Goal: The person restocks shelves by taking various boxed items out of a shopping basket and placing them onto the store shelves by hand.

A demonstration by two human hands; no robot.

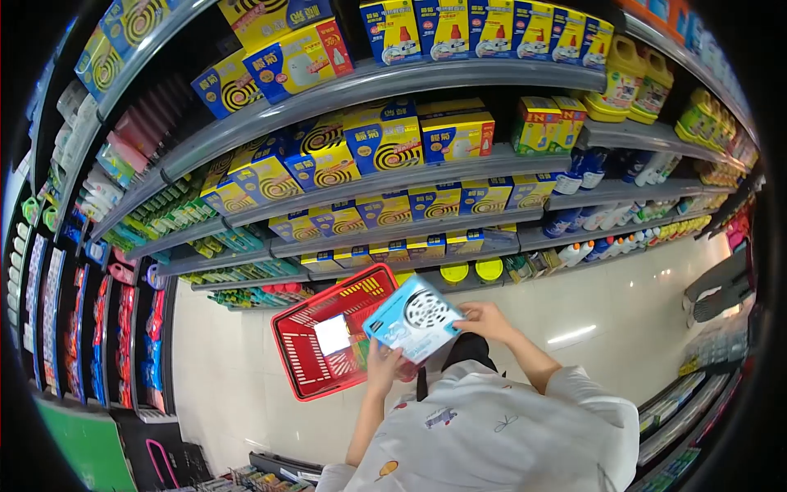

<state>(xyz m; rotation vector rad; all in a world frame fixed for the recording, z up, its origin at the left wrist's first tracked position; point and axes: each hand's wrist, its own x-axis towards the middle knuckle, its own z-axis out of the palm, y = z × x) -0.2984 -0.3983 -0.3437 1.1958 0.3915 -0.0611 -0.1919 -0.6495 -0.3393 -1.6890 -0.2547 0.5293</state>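
Observation:
A light blue and white box (403,330), with a round black-patterned design on its upper face, is held in front of my body. My left hand (382,369) grips its near lower corner, fingers closed on the edge. At the opposite right edge, my right hand (485,320) holds the box with thumb and fingers. Partly behind the box is a red plastic basket (297,371) with slotted walls. Inside it lie a bright white flat item (333,334) and a small colourful package, partly hidden by the box.
Shelves ahead carry yellow and blue boxes (383,135), with yellow jugs (620,78) at upper right. Packaged goods hang at left. Pale glossy floor (566,328) runs along the shelves. Another person's dark-clad legs (721,283) show at right. More shelving stands at lower right.

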